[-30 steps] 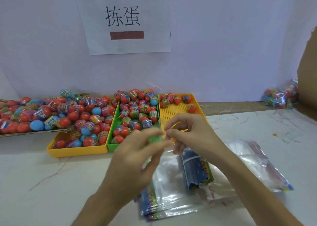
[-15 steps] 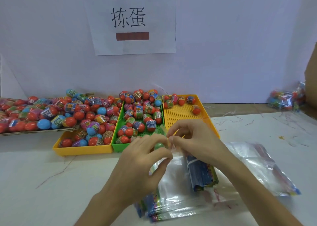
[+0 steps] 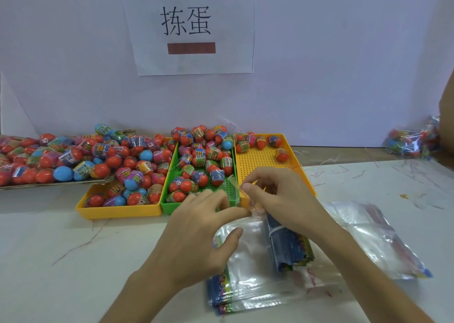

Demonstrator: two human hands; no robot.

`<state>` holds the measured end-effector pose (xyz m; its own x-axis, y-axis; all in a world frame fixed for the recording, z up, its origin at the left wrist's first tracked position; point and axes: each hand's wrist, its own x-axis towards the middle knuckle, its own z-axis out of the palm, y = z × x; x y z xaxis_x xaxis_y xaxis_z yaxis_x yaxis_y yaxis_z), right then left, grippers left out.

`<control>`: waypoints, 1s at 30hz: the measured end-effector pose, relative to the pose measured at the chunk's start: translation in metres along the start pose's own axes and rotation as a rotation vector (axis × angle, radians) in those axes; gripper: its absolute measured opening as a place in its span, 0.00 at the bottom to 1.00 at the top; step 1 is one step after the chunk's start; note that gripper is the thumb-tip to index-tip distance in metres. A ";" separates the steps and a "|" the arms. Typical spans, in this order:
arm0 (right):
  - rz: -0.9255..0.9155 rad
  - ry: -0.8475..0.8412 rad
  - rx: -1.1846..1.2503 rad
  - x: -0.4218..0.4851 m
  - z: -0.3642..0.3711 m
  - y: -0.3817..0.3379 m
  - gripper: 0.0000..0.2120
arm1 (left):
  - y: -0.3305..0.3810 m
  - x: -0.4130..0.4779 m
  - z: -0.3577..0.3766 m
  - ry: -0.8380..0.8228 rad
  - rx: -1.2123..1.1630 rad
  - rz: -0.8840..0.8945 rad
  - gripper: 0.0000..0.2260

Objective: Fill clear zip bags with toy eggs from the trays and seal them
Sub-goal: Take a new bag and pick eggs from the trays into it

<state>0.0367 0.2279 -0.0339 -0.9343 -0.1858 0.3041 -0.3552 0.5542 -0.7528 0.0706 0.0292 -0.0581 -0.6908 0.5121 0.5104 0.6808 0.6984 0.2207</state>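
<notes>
Our hands meet over the middle of the table [image 3: 73,261], a bit toward its near edge. The left hand [image 3: 196,234] and right hand [image 3: 277,200] each pinch the top lip of one clear bag [image 3: 248,246] btwn thumb and curled fingers. The two pinches are almost touching. From the lip the bag slopes down toward us, and its lower part lies on a stack [image 3: 245,295] of flat bags w/ printed edges by the near edge. We can't tell if the bag's mouth is parted or closed; glare hides it.

A banded bundle [image 3: 290,249] of blue printed bags lies just right of the held bag, below the right wrist. More loose clear bags [image 3: 368,236] lie further right, near the right edge.

Three trays stand side by side just beyond our hands, left of the table's middle:
- The left yellow tray [image 3: 118,212] is heaped w/ eggs [image 3: 204,150], mostly red, some blue.
- The green tray [image 3: 170,206] is in the middle, its eggs packed to the far end and the near end bare.
- The right yellow tray [image 3: 260,162] has only a few eggs, along its far end.

A flat tray [image 3: 56,184], also piled w/ eggs, sits at the left edge and overlaps the left yellow tray's far corner. Filled bags [image 3: 410,141] lie at the far right corner. A paper sign [image 3: 191,28] w/ two characters hangs on the wall behind.
</notes>
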 end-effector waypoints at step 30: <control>-0.208 -0.258 -0.334 0.101 0.041 -0.003 0.16 | 0.001 0.000 -0.002 -0.033 -0.017 -0.106 0.12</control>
<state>-0.0575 0.1744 -0.0251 -0.8358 -0.4928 0.2421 -0.5467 0.7064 -0.4496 0.0715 0.0294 -0.0564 -0.7668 0.4521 0.4556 0.6070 0.7414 0.2860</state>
